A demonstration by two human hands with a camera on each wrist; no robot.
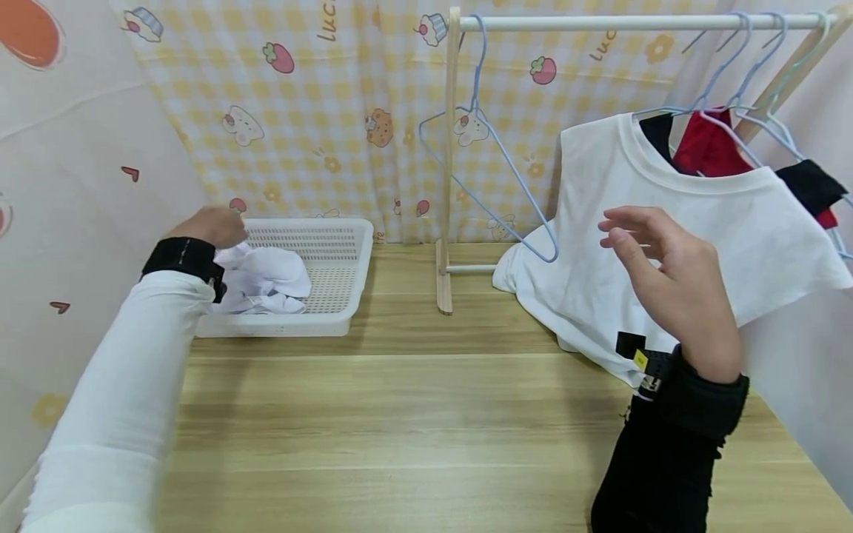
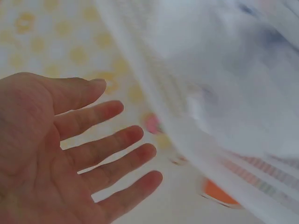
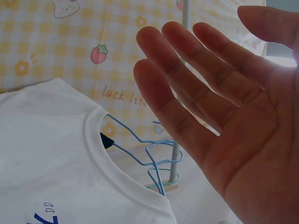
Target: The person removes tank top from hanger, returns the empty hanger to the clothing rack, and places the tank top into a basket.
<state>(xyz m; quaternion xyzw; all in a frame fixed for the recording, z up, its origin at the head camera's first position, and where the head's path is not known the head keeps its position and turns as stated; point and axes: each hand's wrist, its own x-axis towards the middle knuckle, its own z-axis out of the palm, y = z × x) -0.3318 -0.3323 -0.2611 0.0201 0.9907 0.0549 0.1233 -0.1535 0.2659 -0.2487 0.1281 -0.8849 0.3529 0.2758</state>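
Note:
My left hand (image 1: 212, 226) is over the left end of a white plastic basket (image 1: 360, 274), near crumpled white cloth (image 1: 269, 277) lying inside it. In the left wrist view that hand's fingers are spread and hold nothing. My right hand (image 1: 676, 285) is raised in front of a white T-shirt (image 1: 593, 222) hanging from the rack, and its palm is bare in the right wrist view. A blue wire hanger (image 1: 516, 166) without clothes hangs at the rail's left end.
The rack's white rail (image 1: 600, 24) rests on wooden posts (image 1: 448, 185). Behind the T-shirt hang a red garment (image 1: 709, 144) and black cloth, on several hangers. A yellow checked curtain (image 1: 333, 111) covers the back. Underneath is a wooden tabletop (image 1: 400, 422).

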